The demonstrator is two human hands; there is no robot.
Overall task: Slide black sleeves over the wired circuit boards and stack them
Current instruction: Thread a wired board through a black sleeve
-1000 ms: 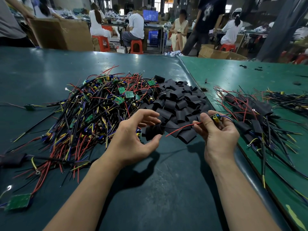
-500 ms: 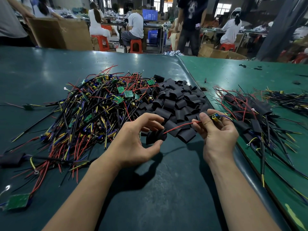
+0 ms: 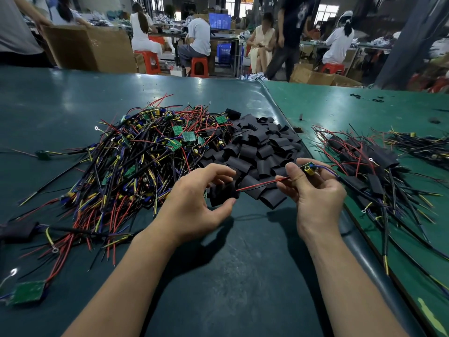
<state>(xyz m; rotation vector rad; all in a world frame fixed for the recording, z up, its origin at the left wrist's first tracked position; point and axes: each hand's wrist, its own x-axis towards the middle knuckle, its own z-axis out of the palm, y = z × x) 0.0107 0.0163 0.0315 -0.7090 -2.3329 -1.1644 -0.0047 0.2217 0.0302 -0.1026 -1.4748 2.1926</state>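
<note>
Wires (image 3: 126,171) in red, yellow and black lie heaped on the left of the dark green table (image 3: 230,276), small green boards tangled among them, waiting their turn. Next comes the left hand (image 3: 194,203), fingers and thumb curled round one black sleeve (image 3: 222,193), holding its mouth toward the right. A red lead (image 3: 261,184) reaches from the right hand (image 3: 315,190) to that mouth, its tip just at the opening (whether it is inside yet I cannot tell). The right hand pinches the circuit board (image 3: 309,167) between thumb and fingers, a blue lead trailing off it. Behind both hands sits the pile of loose sleeves (image 3: 262,147); further right, on the lighter mat, the finished stack (image 3: 364,171). The risk, I think, is that the thin lead buckles or misses the mouth, or the board's corners snag on the soft sleeve if it flattens under the left hand's grip.
</note>
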